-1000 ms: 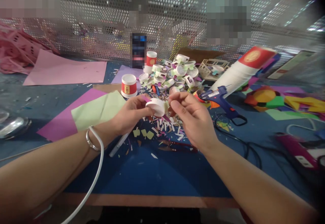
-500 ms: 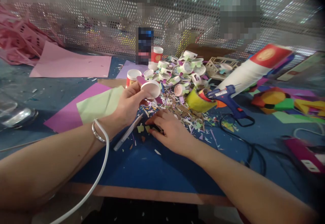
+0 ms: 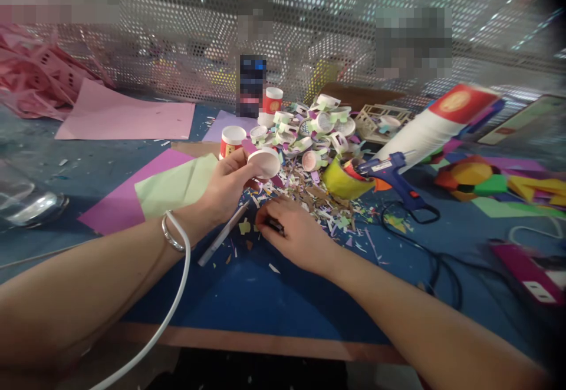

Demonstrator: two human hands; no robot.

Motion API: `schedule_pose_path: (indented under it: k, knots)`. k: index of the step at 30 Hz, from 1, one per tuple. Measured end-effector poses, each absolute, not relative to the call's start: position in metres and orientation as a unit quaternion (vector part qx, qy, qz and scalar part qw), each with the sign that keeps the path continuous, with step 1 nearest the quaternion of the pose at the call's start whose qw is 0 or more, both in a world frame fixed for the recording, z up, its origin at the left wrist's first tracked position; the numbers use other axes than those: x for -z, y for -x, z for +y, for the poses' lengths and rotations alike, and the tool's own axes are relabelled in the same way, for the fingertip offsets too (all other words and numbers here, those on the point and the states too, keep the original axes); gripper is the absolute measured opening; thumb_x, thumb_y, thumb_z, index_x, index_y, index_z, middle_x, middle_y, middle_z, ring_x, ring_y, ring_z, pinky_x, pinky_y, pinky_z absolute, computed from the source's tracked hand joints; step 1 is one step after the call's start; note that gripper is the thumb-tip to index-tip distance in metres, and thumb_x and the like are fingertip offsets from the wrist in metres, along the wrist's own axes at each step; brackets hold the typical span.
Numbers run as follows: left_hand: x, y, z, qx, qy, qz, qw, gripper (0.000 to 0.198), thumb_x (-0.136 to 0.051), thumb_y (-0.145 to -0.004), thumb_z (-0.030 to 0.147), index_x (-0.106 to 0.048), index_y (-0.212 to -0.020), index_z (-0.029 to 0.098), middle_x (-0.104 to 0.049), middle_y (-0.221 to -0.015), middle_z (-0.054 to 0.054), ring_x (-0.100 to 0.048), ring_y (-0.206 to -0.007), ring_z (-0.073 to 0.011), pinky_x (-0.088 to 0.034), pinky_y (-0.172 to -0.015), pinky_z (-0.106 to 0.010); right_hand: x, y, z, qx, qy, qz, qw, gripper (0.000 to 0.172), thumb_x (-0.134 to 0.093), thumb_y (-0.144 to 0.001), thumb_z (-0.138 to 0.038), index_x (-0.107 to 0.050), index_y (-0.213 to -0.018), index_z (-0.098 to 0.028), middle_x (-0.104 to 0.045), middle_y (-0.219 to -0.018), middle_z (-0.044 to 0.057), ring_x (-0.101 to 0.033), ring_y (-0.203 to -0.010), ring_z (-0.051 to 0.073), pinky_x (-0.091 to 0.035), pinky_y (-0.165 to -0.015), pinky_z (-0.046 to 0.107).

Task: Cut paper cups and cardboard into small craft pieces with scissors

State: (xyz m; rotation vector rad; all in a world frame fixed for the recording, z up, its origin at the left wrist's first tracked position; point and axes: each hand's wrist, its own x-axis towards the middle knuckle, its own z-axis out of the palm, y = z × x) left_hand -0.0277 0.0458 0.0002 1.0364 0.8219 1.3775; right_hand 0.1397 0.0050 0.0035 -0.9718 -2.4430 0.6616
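My left hand (image 3: pixel 227 187) is raised a little above the table and closed around a short white paper cup piece (image 3: pixel 264 162) with a purple scrap stuck to its side. A bracelet (image 3: pixel 170 234) and a white cord (image 3: pixel 177 296) sit at that wrist. My right hand (image 3: pixel 289 234) lies low on the blue table mat (image 3: pixel 247 296), its fingers curled onto a small dark thing (image 3: pixel 273 225) among the paper scraps (image 3: pixel 309 192). What that dark thing is I cannot make out. A white pen (image 3: pixel 221 235) lies between the two hands.
A heap of cut white cup pieces (image 3: pixel 316 125) lies behind the hands. Two red-and-white cups (image 3: pixel 232 140) stand nearby, a yellow tape roll (image 3: pixel 342 181) and a blue glue gun (image 3: pixel 391 172) with its cable to the right. Pink, purple and green paper sheets (image 3: pixel 170 187) lie left.
My right hand left the cup piece and dropped to the table, then closed its fingers on a dark thing there. My left hand lifted the cup piece slightly higher.
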Motion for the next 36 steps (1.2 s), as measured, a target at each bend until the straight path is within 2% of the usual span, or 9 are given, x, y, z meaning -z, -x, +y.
schedule_pose_path:
  k: [4,9,14,17,21,32,36]
  knots:
    - [0.000,0.028,0.047,-0.583,-0.403,0.376,0.598,0.004,-0.064,-0.075,0.019,-0.061,-0.074,0.017,-0.063,-0.076,-0.001,-0.057,-0.068,-0.0119,-0.045,-0.061,-0.023,-0.014,-0.147,-0.001,-0.278,0.325,-0.869,0.248,0.004,-0.060,-0.091,-0.012,-0.061,-0.089,-0.016,-0.064,-0.087,0.002,-0.057,-0.083,0.016,-0.045,-0.078,0.030]
    - [-0.002,0.027,0.049,-0.574,-0.379,0.390,0.612,0.009,-0.054,-0.075,0.015,-0.052,-0.066,0.017,-0.052,-0.066,0.000,-0.051,-0.061,-0.0108,-0.042,-0.058,-0.024,-0.030,-0.158,-0.008,-0.314,0.292,-0.853,0.296,0.005,-0.059,-0.094,-0.014,-0.061,-0.093,-0.017,-0.063,-0.088,0.001,-0.058,-0.082,0.012,-0.047,-0.076,0.026]
    - [-0.011,0.026,0.043,-0.528,-0.414,0.403,0.622,0.012,-0.047,-0.071,0.012,-0.059,-0.068,0.015,-0.054,-0.064,-0.002,-0.045,-0.058,-0.0108,-0.033,-0.052,-0.023,-0.041,-0.166,-0.006,-0.312,0.311,-0.831,0.340,0.005,-0.060,-0.095,-0.016,-0.063,-0.095,-0.019,-0.065,-0.090,0.000,-0.059,-0.081,0.010,-0.048,-0.076,0.024]
    - [-0.015,0.025,0.039,-0.487,-0.441,0.402,0.638,0.020,-0.046,-0.070,0.015,-0.066,-0.076,0.013,-0.060,-0.066,-0.004,-0.049,-0.060,-0.0127,-0.034,-0.053,-0.024,-0.043,-0.170,-0.002,-0.322,0.340,-0.804,0.366,0.002,-0.064,-0.094,-0.018,-0.065,-0.095,-0.020,-0.066,-0.090,0.000,-0.061,-0.082,0.011,-0.049,-0.074,0.023]
    - [-0.012,0.026,0.037,-0.453,-0.464,0.422,0.633,0.019,-0.049,-0.071,0.019,-0.067,-0.076,0.015,-0.056,-0.061,0.000,-0.046,-0.058,-0.0129,-0.033,-0.054,-0.025,-0.042,-0.173,0.001,-0.358,0.363,-0.766,0.392,0.007,-0.068,-0.091,-0.019,-0.065,-0.097,-0.021,-0.066,-0.089,-0.002,-0.062,-0.076,0.009,-0.050,-0.069,0.021]
    - [-0.009,0.028,0.036,-0.400,-0.496,0.446,0.628,0.018,-0.055,-0.081,0.028,-0.070,-0.078,0.017,-0.058,-0.062,0.000,-0.048,-0.060,-0.0134,-0.037,-0.060,-0.027,-0.040,-0.174,0.002,-0.363,0.346,-0.781,0.373,0.018,-0.068,-0.090,-0.015,-0.062,-0.106,-0.020,-0.065,-0.093,-0.001,-0.062,-0.079,0.010,-0.054,-0.074,0.022]
    - [-0.008,0.029,0.035,-0.387,-0.510,0.438,0.632,0.021,-0.056,-0.084,0.029,-0.070,-0.076,0.016,-0.064,-0.072,-0.003,-0.053,-0.066,-0.0142,-0.041,-0.062,-0.026,-0.040,-0.175,0.003,-0.340,0.341,-0.804,0.349,0.021,-0.067,-0.090,-0.015,-0.061,-0.109,-0.020,-0.064,-0.097,0.001,-0.063,-0.081,0.011,-0.054,-0.076,0.025]
